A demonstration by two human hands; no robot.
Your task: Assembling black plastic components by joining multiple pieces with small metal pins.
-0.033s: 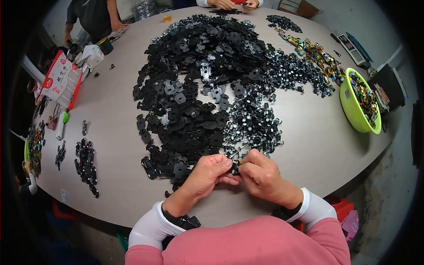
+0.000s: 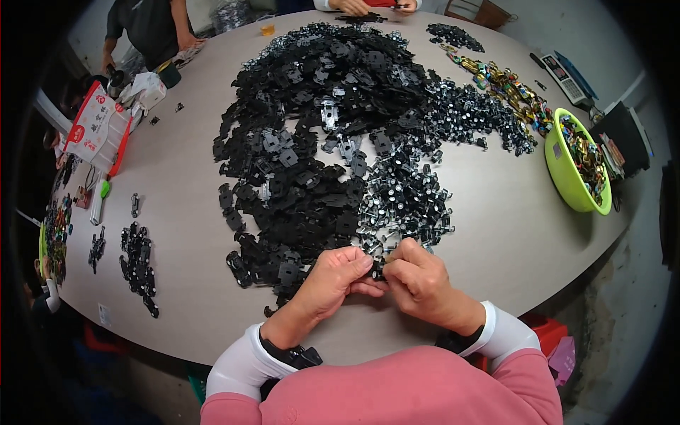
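Near the table's front edge, my left hand [image 2: 336, 280] and my right hand [image 2: 425, 283] meet with bent fingers, pinching a small black plastic part [image 2: 377, 268] between them. Fingers cover much of it; it resembles a toy-car base with wheels. Beside my left hand lies a big heap of flat black toy-car base plates [image 2: 304, 212]. Just beyond my right hand are many black wheels with silvery hubs on metal axles [image 2: 404, 202]. This wheel pile runs back along the right side of the plates.
A lime-green basin [image 2: 577, 163] of colourful, shiny toy-car shells stands at the right, with more shells [image 2: 503, 81] behind it. Wheeled black bases [image 2: 138, 265] lie at left, near a red-and-white box [image 2: 99, 131]. Other people's hands [image 2: 375, 7] work at the far edge.
Across the table, the other person's hands have shifted slightly. My own hands and the part between them look the same.
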